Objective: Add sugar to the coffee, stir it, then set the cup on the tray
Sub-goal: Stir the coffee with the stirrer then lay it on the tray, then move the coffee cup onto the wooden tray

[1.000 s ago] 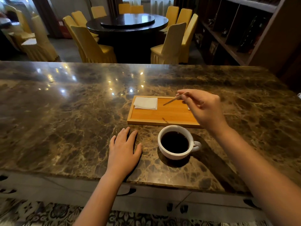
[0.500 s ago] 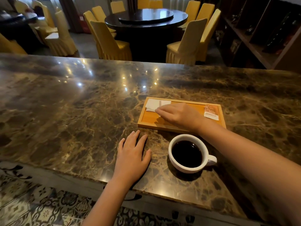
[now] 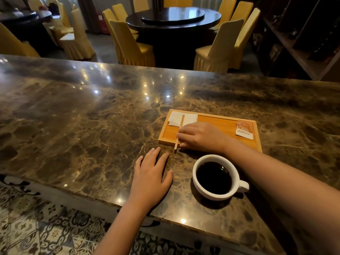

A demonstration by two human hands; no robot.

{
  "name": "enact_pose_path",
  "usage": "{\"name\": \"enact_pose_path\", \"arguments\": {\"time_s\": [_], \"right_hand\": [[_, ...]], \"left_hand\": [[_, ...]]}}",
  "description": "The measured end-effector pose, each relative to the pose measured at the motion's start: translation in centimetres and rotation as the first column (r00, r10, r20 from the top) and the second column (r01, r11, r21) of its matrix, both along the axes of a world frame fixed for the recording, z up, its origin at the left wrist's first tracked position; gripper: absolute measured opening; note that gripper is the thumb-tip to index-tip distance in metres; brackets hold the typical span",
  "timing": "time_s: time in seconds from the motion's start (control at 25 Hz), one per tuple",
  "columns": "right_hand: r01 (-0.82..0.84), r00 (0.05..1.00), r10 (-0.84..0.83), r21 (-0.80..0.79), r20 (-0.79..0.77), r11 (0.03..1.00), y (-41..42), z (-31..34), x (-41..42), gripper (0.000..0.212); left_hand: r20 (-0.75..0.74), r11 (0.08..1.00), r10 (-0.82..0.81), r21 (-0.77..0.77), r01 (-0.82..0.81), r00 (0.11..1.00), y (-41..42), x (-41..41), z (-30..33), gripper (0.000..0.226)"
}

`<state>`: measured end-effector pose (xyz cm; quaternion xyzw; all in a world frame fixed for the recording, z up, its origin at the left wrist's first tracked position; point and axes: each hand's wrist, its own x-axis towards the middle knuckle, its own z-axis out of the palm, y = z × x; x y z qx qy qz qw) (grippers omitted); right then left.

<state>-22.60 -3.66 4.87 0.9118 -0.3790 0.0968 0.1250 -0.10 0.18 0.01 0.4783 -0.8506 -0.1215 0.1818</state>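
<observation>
A white cup (image 3: 213, 197) of black coffee stands on the marble counter (image 3: 92, 126), just in front of the wooden tray (image 3: 217, 124). An orange-and-white sugar sachet (image 3: 244, 129) lies at the tray's right end and a white napkin (image 3: 175, 118) at its left end. A thin wooden stir stick (image 3: 182, 122) slants from the napkin across the tray's front rim. My right hand (image 3: 200, 137) rests low on the tray with its fingertips closed on the stick's middle. My left hand (image 3: 150, 177) lies flat on the counter, left of the cup, fingers apart.
The counter's near edge (image 3: 165, 216) runs just below my left wrist, with patterned floor beneath. Beyond the counter stand a dark round table (image 3: 173, 17) and yellow-covered chairs (image 3: 128, 43). Dark shelving (image 3: 303, 34) fills the right.
My right hand carried the stir stick from the air down onto the tray's left end, then drew back toward me. The stick now rests across the napkin and tray rim. My left hand stayed put.
</observation>
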Motion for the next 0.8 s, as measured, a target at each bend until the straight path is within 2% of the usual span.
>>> {"name": "enact_pose_path", "arguments": {"time_s": [0.16,0.32,0.4,0.52,0.64,0.8], "right_hand": [[0.059,0.998,-0.059,-0.023,0.003,0.998,0.9,0.1,-1.3,0.033],[0.267,0.952,-0.259,-0.029,0.161,0.963,4.4,1.3,-3.4,0.032],[0.408,0.849,-0.4,0.053,0.345,0.911,7.2,1.5,-4.2,0.03],[0.483,0.555,-0.57,0.324,0.605,0.814,12.3,1.2,-4.4,0.026],[0.461,0.387,-0.685,0.513,0.618,0.724,16.7,0.6,-3.5,0.023],[0.386,0.289,-0.768,0.665,0.572,0.64,19.1,-0.4,-2.3,0.019]], "left_hand": [[-0.007,1.0,-0.004,0.005,0.004,1.0,0.0,0.0,0.0,0.051],[-0.009,1.0,-0.008,0.006,0.008,1.0,0.0,0.0,0.0,0.051],[-0.009,1.0,-0.01,0.001,0.01,1.0,0.0,0.0,0.0,0.05],[0.002,1.0,-0.012,-0.01,0.012,1.0,-0.1,0.0,0.0,0.05],[0.011,1.0,-0.017,-0.007,0.017,1.0,-0.1,-0.1,0.0,0.05],[0.004,1.0,-0.022,-0.009,0.022,1.0,-0.1,-0.2,0.0,0.05]]}}
